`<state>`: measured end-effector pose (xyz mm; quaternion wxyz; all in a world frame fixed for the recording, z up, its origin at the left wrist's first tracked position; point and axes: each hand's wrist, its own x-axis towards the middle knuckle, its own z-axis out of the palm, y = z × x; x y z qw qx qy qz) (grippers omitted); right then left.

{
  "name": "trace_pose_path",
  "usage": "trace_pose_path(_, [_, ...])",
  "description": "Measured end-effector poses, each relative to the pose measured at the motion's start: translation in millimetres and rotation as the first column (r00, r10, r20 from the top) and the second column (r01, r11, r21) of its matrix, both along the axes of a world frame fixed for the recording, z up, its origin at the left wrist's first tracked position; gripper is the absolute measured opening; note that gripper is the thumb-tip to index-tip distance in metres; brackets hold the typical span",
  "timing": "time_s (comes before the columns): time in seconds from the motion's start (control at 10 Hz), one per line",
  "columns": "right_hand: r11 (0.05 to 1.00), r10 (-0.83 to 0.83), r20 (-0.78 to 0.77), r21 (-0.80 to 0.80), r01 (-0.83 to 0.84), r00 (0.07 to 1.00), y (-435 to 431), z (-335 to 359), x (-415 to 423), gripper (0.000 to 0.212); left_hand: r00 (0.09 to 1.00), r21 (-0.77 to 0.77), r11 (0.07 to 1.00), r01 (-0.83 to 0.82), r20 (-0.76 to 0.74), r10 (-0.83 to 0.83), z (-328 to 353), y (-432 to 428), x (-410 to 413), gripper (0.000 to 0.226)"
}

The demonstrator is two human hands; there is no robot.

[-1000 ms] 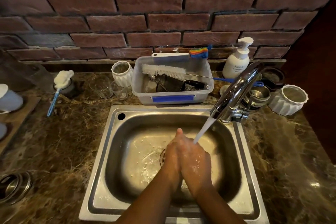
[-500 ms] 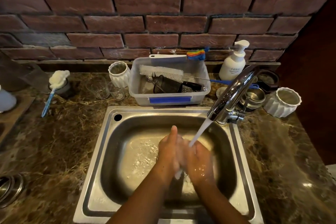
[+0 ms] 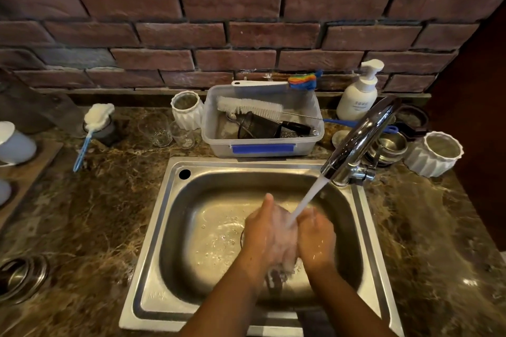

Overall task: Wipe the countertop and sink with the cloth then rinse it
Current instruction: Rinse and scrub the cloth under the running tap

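Both hands are down in the steel sink [image 3: 164,227], under the stream of water running from the chrome faucet [image 3: 358,137]. My left hand [image 3: 269,232] has its fingers stretched forward and lies palm to palm against my right hand [image 3: 316,238]. The water lands where the two hands meet and splashes off below them. Both hands are wet. No cloth shows between them or anywhere in view. The brown marble countertop [image 3: 90,213] surrounds the sink.
Behind the sink stands a clear plastic tub [image 3: 262,145] holding a bottle brush and utensils. There are white ribbed cups [image 3: 187,109] [image 3: 435,153], glasses [image 3: 156,130], a soap pump bottle [image 3: 358,93] and steel bowls [image 3: 388,145]. A sponge brush [image 3: 93,123] leans at left.
The hands have rubbed against each other under the stream, going from tightly clasped to slightly apart with the left fingers pushed forward. Water keeps running.
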<state>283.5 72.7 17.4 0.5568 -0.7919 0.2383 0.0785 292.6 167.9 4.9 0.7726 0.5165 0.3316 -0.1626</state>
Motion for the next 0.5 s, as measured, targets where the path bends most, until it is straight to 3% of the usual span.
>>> trace_pose_path(0.1, [0.982,0.184,0.102,-0.048,-0.180,0.978,20,19,-24,0.025,0.999,0.060,0.998,0.012,0.041,-0.014,4,7,2,0.046])
trace_pose_path(0.2, [0.960,0.220,0.180,-0.217,-0.179,0.959,30,17,-22,0.030,0.996,-0.053,0.994,0.094,-0.002,-0.095,3,-4,-8,0.040])
trace_pose_path(0.3, [0.943,0.226,0.134,-0.277,-0.182,0.965,11,1,5,0.021,0.999,-0.140,0.990,0.013,-0.039,-0.019,14,-10,-9,0.052])
trace_pose_path(0.4, [0.950,0.230,0.025,-0.222,-0.219,0.973,-6,-12,15,0.012,0.999,-0.101,0.994,0.042,-0.018,-0.044,7,-14,-9,0.048])
trace_pose_path(0.5, [0.992,0.069,0.022,-0.104,-0.067,0.997,-13,-11,13,0.030,0.997,-0.063,0.996,0.065,-0.038,-0.067,6,-7,-6,0.044])
